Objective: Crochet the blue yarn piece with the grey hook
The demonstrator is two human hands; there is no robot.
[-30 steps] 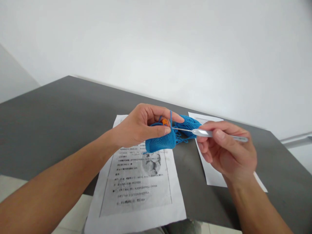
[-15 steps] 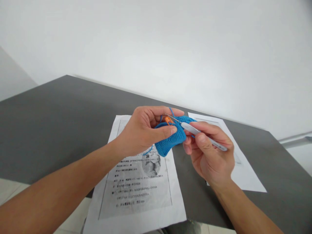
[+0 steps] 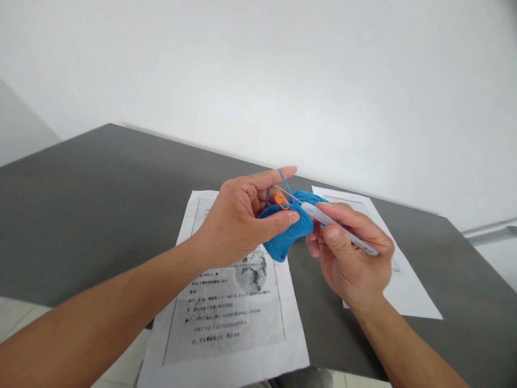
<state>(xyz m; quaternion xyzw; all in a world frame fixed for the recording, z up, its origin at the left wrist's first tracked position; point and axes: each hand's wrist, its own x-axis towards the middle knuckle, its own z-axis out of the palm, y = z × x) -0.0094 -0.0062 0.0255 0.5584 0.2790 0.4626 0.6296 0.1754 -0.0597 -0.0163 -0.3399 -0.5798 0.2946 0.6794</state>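
Observation:
My left hand pinches a piece of blue crochet work with the thumb on its near face. A strand of blue yarn runs over its raised index finger down to the work. Clipped at the top edge is an orange stitch marker. My right hand grips a crochet hook by its pale grey handle. The hook's thin metal shaft points up and left, crossing the work's upper edge beside the yarn. Fingers of both hands hide part of the work.
Under my left hand a printed sheet with text and a picture hangs past the near edge of the dark grey table. Another sheet lies to the right. A white wall rises behind the table.
My left index finger has lifted, drawing the yarn strand up. The crochet work has shifted slightly right and its lower part has tilted; my right hand with the hook moved a little right.

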